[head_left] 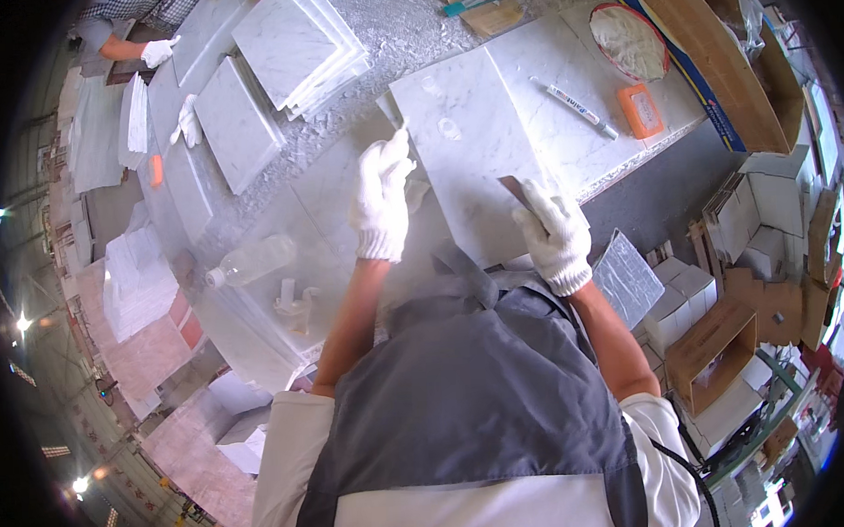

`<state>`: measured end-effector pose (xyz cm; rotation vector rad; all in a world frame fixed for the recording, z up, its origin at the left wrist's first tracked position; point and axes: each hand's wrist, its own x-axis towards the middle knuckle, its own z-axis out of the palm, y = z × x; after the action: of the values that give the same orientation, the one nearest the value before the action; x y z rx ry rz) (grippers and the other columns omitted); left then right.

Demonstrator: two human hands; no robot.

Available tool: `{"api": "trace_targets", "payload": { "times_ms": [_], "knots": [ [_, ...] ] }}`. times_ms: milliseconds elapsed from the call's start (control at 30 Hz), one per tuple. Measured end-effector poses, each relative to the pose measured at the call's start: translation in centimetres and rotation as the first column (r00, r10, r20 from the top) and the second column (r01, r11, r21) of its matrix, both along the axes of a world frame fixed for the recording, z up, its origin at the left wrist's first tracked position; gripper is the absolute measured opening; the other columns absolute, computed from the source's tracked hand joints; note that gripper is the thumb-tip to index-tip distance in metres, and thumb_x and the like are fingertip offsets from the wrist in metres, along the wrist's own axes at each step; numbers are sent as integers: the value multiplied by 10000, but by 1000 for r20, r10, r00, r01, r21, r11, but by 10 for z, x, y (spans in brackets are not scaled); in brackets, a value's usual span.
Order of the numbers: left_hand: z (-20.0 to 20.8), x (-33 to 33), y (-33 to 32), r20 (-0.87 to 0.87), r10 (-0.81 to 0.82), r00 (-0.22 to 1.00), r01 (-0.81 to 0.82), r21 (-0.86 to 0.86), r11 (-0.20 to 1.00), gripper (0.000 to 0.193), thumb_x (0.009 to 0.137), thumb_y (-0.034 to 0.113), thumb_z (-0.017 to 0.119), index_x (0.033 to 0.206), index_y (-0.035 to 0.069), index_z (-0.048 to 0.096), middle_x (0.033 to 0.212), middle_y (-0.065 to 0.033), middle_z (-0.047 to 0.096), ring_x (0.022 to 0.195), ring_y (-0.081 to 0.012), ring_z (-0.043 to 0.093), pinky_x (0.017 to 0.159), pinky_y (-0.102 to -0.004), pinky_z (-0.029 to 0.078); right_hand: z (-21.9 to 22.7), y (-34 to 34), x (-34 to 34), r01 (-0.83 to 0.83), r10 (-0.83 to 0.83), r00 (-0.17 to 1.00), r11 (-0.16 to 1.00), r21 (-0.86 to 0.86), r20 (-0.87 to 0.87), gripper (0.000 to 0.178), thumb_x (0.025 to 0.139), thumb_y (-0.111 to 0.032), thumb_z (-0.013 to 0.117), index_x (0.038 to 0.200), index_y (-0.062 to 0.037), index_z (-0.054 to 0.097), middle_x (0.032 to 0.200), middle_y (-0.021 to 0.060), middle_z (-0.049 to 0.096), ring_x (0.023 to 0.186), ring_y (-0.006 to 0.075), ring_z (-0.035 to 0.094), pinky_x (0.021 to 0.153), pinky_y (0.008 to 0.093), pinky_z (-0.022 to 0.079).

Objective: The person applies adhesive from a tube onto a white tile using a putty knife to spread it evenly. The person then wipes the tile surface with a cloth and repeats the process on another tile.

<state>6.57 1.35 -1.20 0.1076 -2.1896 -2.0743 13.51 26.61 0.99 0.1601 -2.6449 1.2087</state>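
Both my hands wear white knitted gloves. A pale grey-veined marble tile lies in front of me, with a few faint round marks near its far end. My left hand is at the tile's left edge, fingers curled and one fingertip reaching up along that edge. Whether it grips the tile or something small is hidden. Over the tile's right side, my right hand is closed around a thin, flat brown blade, whose end sticks out toward the tile's middle.
At right lie a white marker, an orange block and a red-rimmed bowl of white powder, beside a cardboard box. Stacked tiles stand at far left, near another person's gloved hand. A clear bottle lies left.
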Motion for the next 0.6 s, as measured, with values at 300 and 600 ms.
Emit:
{"api": "trace_targets", "payload": {
  "times_ms": [300,600],
  "knots": [
    [34,-2,17,183,104,978,-138,183,973,371,972,43,704,1293,6,522,1071,-64,636,880,-125,628,781,-272,532,-39,66,48,531,-425,818,818,-224,387,454,1010,-122,659,1448,-27,586,1177,121,699,1005,185,668,905,312,528],
    [41,19,54,121,-10,993,-10,163,987,316,977,12,671,1239,-3,495,1121,-122,647,1020,-196,677,942,-362,575,-46,77,23,573,-416,802,738,-357,428,428,1039,-158,647,1450,-50,601,1175,57,708,791,57,593,719,245,530]
  ]
}}
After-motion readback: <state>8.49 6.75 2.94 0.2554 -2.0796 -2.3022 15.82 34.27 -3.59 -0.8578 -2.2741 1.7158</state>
